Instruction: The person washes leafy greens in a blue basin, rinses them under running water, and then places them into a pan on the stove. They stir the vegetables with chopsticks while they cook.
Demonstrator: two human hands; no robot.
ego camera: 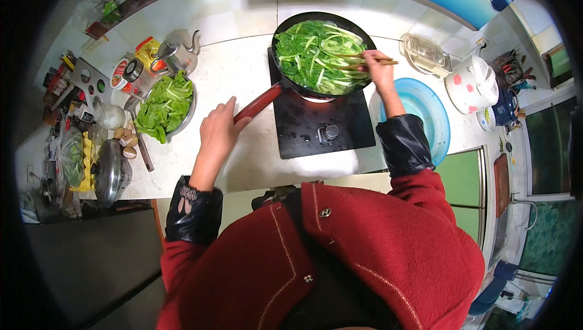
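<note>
A black wok (330, 15) sits on a black electric cooktop (309, 129), whose heating zone glows red beneath it. Leafy greens with pale stalks (314, 56) fill the wok. My right hand (379, 69) grips a pair of wooden chopsticks (355, 56), their tips among the greens at the wok's right side. On the left, the end of the wok's red-brown handle (260, 102) lies between the thumb and fingers of my left hand (220, 126). Those fingers are fairly straight, and whether they grip the handle is unclear.
A metal bowl of raw green leaves (166, 106) stands left of my left hand, beside a ladle (142, 145). Behind are a metal kettle (175, 54) and jars. A blue basin (435, 116) sits under my right forearm, near a white rice cooker (471, 84). A pot lid (108, 172) leans far left.
</note>
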